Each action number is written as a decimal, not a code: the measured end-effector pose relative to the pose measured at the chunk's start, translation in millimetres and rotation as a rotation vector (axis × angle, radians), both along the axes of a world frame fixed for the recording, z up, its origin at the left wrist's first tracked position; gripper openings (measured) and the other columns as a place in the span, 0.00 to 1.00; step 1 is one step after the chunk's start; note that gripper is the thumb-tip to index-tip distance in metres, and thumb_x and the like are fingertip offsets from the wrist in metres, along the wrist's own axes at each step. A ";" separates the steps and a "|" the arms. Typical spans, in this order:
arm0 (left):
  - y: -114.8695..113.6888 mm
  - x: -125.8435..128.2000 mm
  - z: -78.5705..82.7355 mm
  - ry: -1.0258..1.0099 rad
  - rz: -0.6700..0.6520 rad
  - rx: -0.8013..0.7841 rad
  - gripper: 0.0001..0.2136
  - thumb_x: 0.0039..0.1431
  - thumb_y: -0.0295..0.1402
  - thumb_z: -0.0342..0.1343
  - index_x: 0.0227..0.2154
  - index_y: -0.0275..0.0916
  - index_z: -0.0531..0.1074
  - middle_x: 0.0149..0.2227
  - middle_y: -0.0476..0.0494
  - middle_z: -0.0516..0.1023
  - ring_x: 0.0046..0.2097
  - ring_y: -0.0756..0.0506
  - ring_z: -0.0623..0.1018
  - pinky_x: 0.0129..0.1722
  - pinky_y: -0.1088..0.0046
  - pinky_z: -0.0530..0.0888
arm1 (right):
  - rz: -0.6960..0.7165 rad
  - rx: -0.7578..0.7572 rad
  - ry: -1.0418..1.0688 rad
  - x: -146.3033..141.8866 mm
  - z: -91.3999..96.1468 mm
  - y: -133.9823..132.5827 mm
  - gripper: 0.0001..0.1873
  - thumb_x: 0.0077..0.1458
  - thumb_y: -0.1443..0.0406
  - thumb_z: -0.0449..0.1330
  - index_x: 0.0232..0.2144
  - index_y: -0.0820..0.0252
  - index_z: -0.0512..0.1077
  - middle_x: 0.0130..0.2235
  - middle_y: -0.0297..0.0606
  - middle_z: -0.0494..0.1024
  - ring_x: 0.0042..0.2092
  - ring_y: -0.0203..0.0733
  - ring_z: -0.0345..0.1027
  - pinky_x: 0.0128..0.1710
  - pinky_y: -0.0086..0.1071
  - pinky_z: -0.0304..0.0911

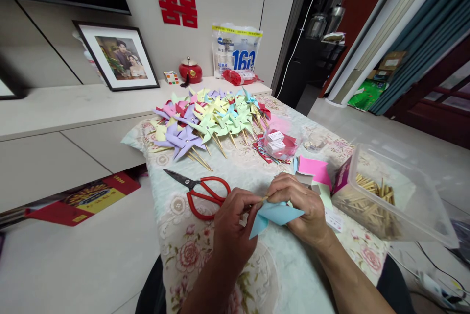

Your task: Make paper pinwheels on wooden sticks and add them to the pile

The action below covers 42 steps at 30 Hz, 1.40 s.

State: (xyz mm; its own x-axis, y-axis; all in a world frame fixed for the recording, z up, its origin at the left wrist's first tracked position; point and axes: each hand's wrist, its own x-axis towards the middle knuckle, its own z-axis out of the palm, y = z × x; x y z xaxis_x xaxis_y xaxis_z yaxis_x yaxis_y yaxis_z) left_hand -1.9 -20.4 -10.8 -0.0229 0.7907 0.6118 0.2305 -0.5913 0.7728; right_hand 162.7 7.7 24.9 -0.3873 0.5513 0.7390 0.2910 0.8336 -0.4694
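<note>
My left hand (232, 228) is closed in a pinch on a thin wooden stick (261, 200) just above the flowered tablecloth (191, 250). My right hand (299, 206) is closed round a light blue folded paper pinwheel (276, 214), which the stick's tip touches. Both hands meet at the near middle of the table. Red-handled scissors (201, 190) lie just left of my left hand. A clear plastic box of wooden sticks (374, 201) stands to the right.
A heap of finished pastel pinwheels (209, 120) covers the table's far end. Pink paper sheets (315, 169) and a clear bag of small boxes (277, 143) lie in the middle. A low white cabinet (55, 108) with a framed photo runs along the left.
</note>
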 end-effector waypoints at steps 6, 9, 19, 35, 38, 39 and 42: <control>-2.0 1.0 -0.5 0.021 0.027 0.055 0.06 0.61 0.22 0.55 0.36 0.38 0.73 0.32 0.47 0.73 0.34 0.49 0.74 0.33 0.74 0.70 | 0.018 -0.027 0.079 -2.0 -3.6 0.5 0.11 0.55 0.77 0.58 0.36 0.57 0.71 0.33 0.39 0.76 0.35 0.43 0.72 0.39 0.43 0.68; -3.5 0.9 -1.2 0.032 0.039 0.069 0.06 0.61 0.21 0.55 0.37 0.38 0.73 0.32 0.46 0.73 0.34 0.49 0.74 0.33 0.73 0.71 | 0.027 -0.021 0.088 -1.7 -5.0 0.7 0.11 0.55 0.78 0.58 0.36 0.58 0.70 0.33 0.39 0.77 0.35 0.43 0.72 0.39 0.43 0.68; -5.6 2.8 4.2 0.063 0.055 0.116 0.08 0.60 0.20 0.54 0.37 0.37 0.74 0.32 0.45 0.74 0.35 0.48 0.75 0.34 0.72 0.72 | 0.035 0.017 0.078 -1.1 -2.6 -0.2 0.10 0.57 0.76 0.55 0.36 0.58 0.71 0.32 0.39 0.76 0.35 0.43 0.71 0.41 0.44 0.68; 0.6 12.4 -1.2 -0.235 -0.078 -0.374 0.03 0.52 0.25 0.57 0.28 0.39 0.73 0.27 0.49 0.72 0.30 0.48 0.70 0.31 0.72 0.66 | -0.173 -0.299 0.035 17.5 -14.8 4.0 0.15 0.58 0.62 0.66 0.47 0.54 0.73 0.43 0.38 0.80 0.44 0.45 0.75 0.44 0.35 0.69; 5.6 13.4 -4.4 -0.598 -0.171 -0.647 0.05 0.47 0.28 0.63 0.26 0.38 0.72 0.21 0.54 0.66 0.25 0.52 0.64 0.26 0.75 0.61 | -0.210 -0.345 0.181 18.1 -20.2 6.7 0.25 0.60 0.59 0.64 0.58 0.52 0.68 0.54 0.44 0.77 0.55 0.51 0.71 0.54 0.44 0.65; 7.2 13.6 -5.0 -0.728 -0.201 -0.701 0.06 0.46 0.29 0.64 0.25 0.38 0.71 0.21 0.54 0.66 0.25 0.52 0.63 0.26 0.76 0.61 | -0.234 -0.361 0.228 18.0 -22.2 7.5 0.25 0.61 0.58 0.63 0.59 0.52 0.67 0.55 0.45 0.76 0.56 0.51 0.70 0.55 0.45 0.64; 10.4 13.6 -4.4 -0.932 -0.270 -0.798 0.10 0.43 0.30 0.68 0.26 0.35 0.72 0.26 0.50 0.70 0.28 0.52 0.67 0.27 0.75 0.64 | -0.318 -0.391 0.300 16.4 -27.2 9.3 0.22 0.62 0.58 0.62 0.57 0.53 0.69 0.53 0.45 0.77 0.52 0.50 0.72 0.52 0.45 0.66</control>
